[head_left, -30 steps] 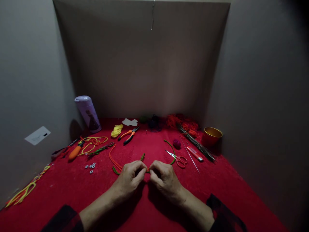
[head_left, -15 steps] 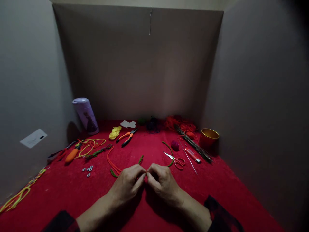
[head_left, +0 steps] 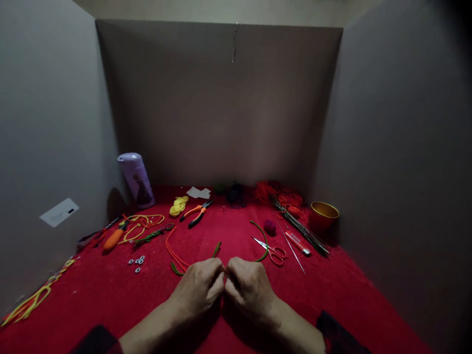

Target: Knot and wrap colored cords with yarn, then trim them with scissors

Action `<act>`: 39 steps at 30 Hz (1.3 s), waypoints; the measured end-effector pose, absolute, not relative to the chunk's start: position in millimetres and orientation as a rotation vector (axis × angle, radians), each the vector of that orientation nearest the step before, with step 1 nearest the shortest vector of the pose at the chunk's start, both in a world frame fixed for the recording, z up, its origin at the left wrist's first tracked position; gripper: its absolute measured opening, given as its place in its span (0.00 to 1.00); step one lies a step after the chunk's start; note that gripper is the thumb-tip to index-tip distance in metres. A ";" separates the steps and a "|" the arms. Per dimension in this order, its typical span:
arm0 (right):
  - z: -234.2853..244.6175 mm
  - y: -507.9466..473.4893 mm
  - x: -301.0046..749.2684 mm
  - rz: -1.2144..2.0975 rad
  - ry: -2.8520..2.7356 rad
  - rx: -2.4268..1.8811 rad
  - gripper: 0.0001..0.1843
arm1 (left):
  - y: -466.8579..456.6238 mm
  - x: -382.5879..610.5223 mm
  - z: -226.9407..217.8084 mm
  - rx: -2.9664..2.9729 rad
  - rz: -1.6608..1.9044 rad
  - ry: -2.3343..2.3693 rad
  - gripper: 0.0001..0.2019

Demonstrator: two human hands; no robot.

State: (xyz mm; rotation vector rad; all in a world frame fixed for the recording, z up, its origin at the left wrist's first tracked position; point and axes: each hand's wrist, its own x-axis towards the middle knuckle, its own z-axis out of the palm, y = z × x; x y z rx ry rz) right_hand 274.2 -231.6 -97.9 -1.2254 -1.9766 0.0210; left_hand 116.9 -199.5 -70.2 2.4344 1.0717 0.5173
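Observation:
My left hand [head_left: 201, 285] and my right hand [head_left: 249, 287] meet knuckle to knuckle over the red cloth [head_left: 236, 228]. Both are closed in a pinch, and the fingertips hide most of what is between them. A red cord [head_left: 172, 248] runs in behind my left hand. Short green cord ends [head_left: 217, 250] stick out beyond the same hand. From behind my right hand a green cord [head_left: 266, 241] curves away across the red-handled scissors [head_left: 276, 254]. The cords seem to lead into the pinched fingers; the exact grip is hidden.
To the left lie metal rings [head_left: 137, 270], an orange-handled tool [head_left: 113, 240], pliers [head_left: 197, 211] and yellow yarn [head_left: 179, 205]; a purple bottle [head_left: 136, 179] stands behind. To the right are a needle [head_left: 295, 253], lighter [head_left: 298, 243], stick bundle [head_left: 304, 228] and red cup [head_left: 321, 221].
The view has shifted slightly, so everything sits a little lower and further right. My hands have rolled inward, their knuckles now closer together, and the fingertips show less.

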 end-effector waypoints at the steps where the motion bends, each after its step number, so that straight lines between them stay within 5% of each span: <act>1: -97.9 -231.7 274.1 0.018 -1.969 -1.232 0.05 | -199.1 117.0 -70.6 2.428 0.517 1.073 0.09; 22: -94.2 -230.2 279.9 0.342 -1.822 -1.263 0.09 | -194.9 113.4 -65.9 2.160 0.646 0.995 0.13; 39: -96.4 -230.8 279.5 0.193 -2.001 -1.237 0.06 | -195.7 111.9 -70.0 2.364 0.567 0.984 0.11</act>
